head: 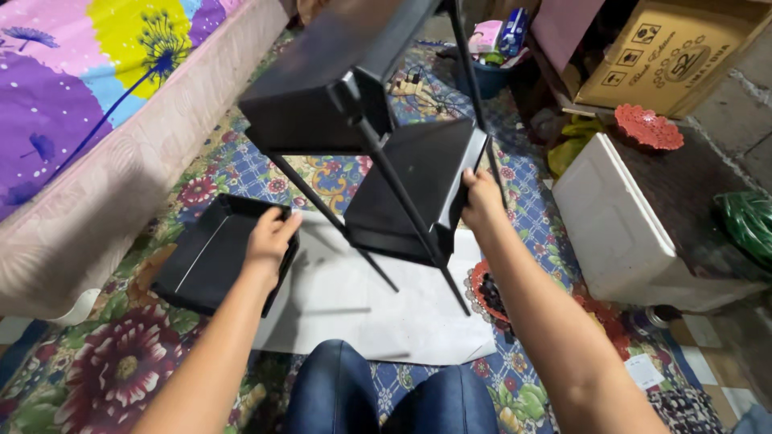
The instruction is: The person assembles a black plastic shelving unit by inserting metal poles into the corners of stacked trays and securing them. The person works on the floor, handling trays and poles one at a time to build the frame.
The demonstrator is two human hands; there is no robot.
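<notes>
A black tiered rack (378, 153) with thin metal legs stands tilted over a white sheet (354, 297) on the floor. Two black trays are fixed on its frame: an upper one (322, 88) and a lower one (418, 185). My right hand (480, 197) grips the right edge of the lower tray. My left hand (269, 235) holds the rim of a loose black tray (209, 257) lying on the floor to the left. My knees in blue jeans (386, 394) show at the bottom.
A bed with a colourful flowered cover (96, 96) runs along the left. A white box (619, 217) stands at the right, with a red dish (647, 127) and a cardboard box (675, 48) behind it. A patterned mat (112, 362) covers the floor.
</notes>
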